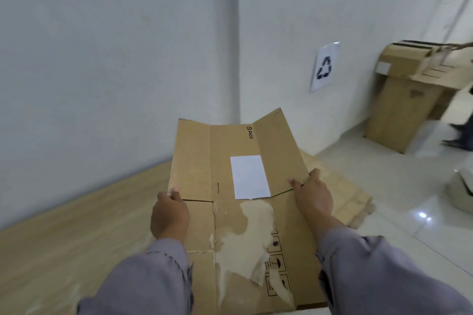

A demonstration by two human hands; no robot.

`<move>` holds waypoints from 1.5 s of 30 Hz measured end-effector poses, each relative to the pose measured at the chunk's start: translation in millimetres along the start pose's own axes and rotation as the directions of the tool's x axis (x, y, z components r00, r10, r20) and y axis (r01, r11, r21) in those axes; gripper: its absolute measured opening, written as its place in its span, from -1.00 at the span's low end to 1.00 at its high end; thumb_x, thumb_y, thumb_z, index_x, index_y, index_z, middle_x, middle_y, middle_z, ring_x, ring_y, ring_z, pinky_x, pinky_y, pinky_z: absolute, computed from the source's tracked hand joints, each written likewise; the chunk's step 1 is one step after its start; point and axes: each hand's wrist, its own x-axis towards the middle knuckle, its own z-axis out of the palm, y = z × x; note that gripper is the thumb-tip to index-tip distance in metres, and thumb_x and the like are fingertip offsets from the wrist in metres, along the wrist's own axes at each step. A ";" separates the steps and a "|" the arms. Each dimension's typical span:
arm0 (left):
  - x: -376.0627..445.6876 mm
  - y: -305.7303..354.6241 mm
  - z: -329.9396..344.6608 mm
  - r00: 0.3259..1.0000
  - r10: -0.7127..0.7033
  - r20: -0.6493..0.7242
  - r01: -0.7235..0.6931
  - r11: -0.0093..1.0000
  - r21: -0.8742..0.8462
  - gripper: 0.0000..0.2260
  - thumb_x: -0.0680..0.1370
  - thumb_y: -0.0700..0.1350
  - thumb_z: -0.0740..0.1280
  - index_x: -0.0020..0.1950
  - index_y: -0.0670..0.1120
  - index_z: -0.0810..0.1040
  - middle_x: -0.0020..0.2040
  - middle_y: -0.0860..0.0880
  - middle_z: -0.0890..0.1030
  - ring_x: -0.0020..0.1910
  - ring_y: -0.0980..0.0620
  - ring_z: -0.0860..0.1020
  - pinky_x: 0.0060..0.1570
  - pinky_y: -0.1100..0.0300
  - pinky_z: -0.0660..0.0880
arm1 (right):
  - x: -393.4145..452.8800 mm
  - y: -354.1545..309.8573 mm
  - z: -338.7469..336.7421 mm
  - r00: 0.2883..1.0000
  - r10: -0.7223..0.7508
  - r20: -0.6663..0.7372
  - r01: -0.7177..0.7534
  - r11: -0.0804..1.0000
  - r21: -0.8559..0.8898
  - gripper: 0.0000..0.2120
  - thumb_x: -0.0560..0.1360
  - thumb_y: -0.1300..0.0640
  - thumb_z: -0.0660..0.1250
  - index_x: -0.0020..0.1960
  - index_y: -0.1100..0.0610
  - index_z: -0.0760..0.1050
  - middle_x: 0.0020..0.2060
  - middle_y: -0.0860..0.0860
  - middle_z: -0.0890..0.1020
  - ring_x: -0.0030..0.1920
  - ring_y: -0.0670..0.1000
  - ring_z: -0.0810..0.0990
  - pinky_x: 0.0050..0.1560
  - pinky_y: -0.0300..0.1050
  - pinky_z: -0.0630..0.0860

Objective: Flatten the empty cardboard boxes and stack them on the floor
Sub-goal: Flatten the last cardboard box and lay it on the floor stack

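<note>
1. Two hands hold one flattened cardboard box (238,202) out in front of the person, above the floor near the wall corner: the left hand (170,215) grips its left edge with the thumb curled on top, the right hand (312,194) grips its right edge the same way
2. Printing on the box reads "PICO" beside a small round logo near the far end, and a thin line of tiny text runs along one crease, too small to read
3. A blank white label (249,176) is stuck across the middle panel; below it the brown top layer is torn away in a pale, ragged patch (250,243), beside a column of black handling symbols (277,268)
4. Far flaps of the box bend slightly upward along their creases
5. Beneath it, flat cardboard sheets (340,194) lie on the glossy white tiled floor (399,186), their near edge chewed and uneven
6. On the white wall, a sheet shows a black recycling symbol (324,67)
7. Farther right, upright cardboard boxes (409,94) stand against the wall, one bearing a small white label
8. Both sleeves (153,279) are grey-lilac cloth
</note>
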 end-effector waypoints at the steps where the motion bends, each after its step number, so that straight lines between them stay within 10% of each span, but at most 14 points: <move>1: -9.6 15.8 14.7 1.000 0.017 0.017 -0.017 1.000 -0.005 -0.59 0.64 0.11 0.04 0.07 -0.21 0.44 0.06 -0.29 0.57 0.04 -0.28 0.53 -0.18 0.03 0.33 | 11.0 15.0 -12.7 1.000 0.021 -0.014 -0.021 1.000 -0.004 -0.66 0.56 -0.12 0.23 0.06 0.12 0.24 -0.20 0.06 0.50 -0.21 0.15 0.49 -0.26 -0.03 0.42; 30: -106.7 404.3 356.6 0.820 0.472 0.325 -0.444 0.882 -0.161 -0.61 0.64 0.12 0.02 0.09 -0.17 0.44 0.04 -0.17 0.59 0.00 -0.21 0.54 -0.16 0.07 0.34 | 288.5 246.6 -210.1 0.801 0.406 -0.440 -0.398 0.910 0.116 -0.59 0.54 -0.12 0.28 0.18 0.16 0.29 -0.01 0.16 0.58 -0.04 0.22 0.58 -0.17 -0.02 0.40; 45: -172.8 533.4 530.3 0.762 0.460 0.456 -0.476 0.875 -0.088 -0.62 0.64 0.10 0.04 0.12 -0.17 0.45 0.07 -0.20 0.59 0.03 -0.23 0.54 -0.15 0.07 0.34 | 432.9 379.6 -249.9 0.730 0.534 -0.426 -0.530 0.836 0.140 -0.59 0.54 -0.13 0.28 0.16 0.17 0.30 -0.07 0.16 0.58 -0.19 0.13 0.47 -0.20 -0.03 0.43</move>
